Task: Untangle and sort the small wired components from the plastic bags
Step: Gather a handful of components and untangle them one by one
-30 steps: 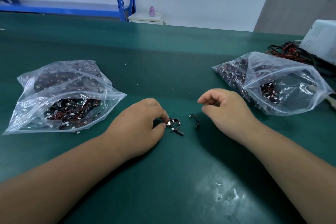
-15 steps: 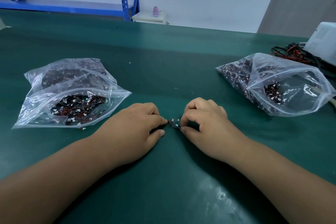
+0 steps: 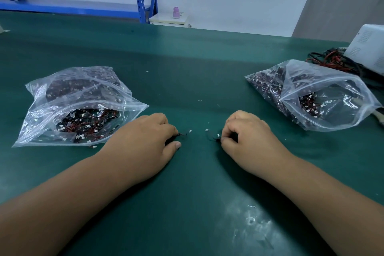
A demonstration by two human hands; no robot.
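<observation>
Left hand (image 3: 143, 141) pinches left component (image 3: 182, 134), right hand (image 3: 249, 137) pinches right component (image 3: 212, 138), apart mid-frame; left bag (image 3: 133, 108) just beside left hand.

Even overhead light, table (image 3: 197, 58) glare, edges warped.

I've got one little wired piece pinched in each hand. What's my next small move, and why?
Probably slip the left piece, pinched by the left hand, into the left bag. It looks free of the right piece, with bare mat between them, and that bag's mouth gapes beside the hand.
</observation>
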